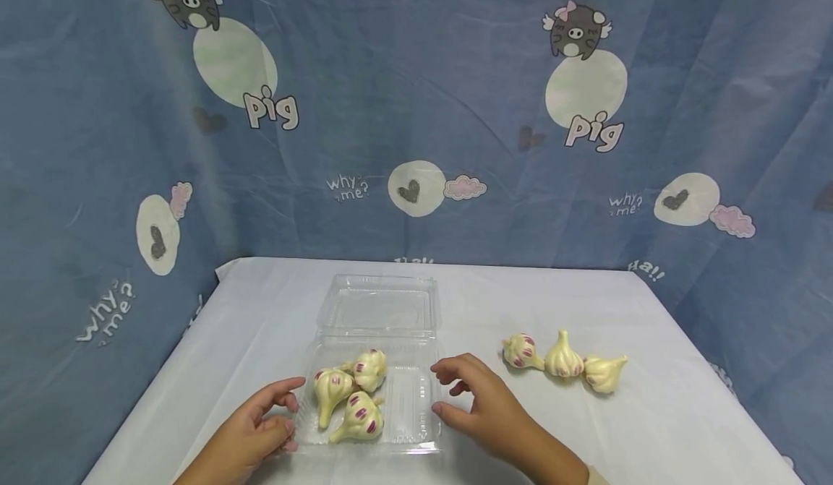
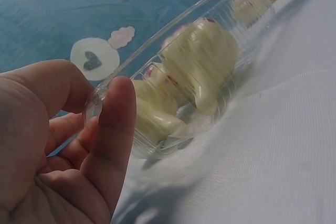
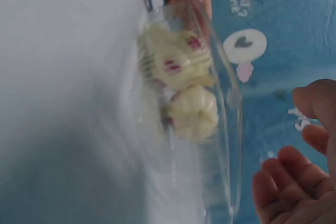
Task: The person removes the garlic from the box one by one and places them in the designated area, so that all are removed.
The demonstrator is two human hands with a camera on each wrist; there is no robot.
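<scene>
A clear plastic clamshell container [image 1: 406, 398] lies on the table with its lid [image 1: 380, 304] folded back. Three garlic bulbs, one of them in front [image 1: 360, 418], sit in its left part. My left hand [image 1: 250, 427] is at the left rim; in the left wrist view, its thumb [image 2: 116, 114] and curled forefinger pinch the rim's corner. Beside the right rim hovers my right hand [image 1: 484, 405], fingers loosely bent and nothing in them. The right wrist view has this hand [image 3: 299, 177] apart from the container wall.
Three more garlic bulbs lie in a row to the right: one purple-marked [image 1: 520, 351], one upright [image 1: 563, 357] and one on its side [image 1: 604, 374]. A white cloth [image 1: 260, 311] covers the table. Blue printed curtains [image 1: 416, 95] enclose the back and sides.
</scene>
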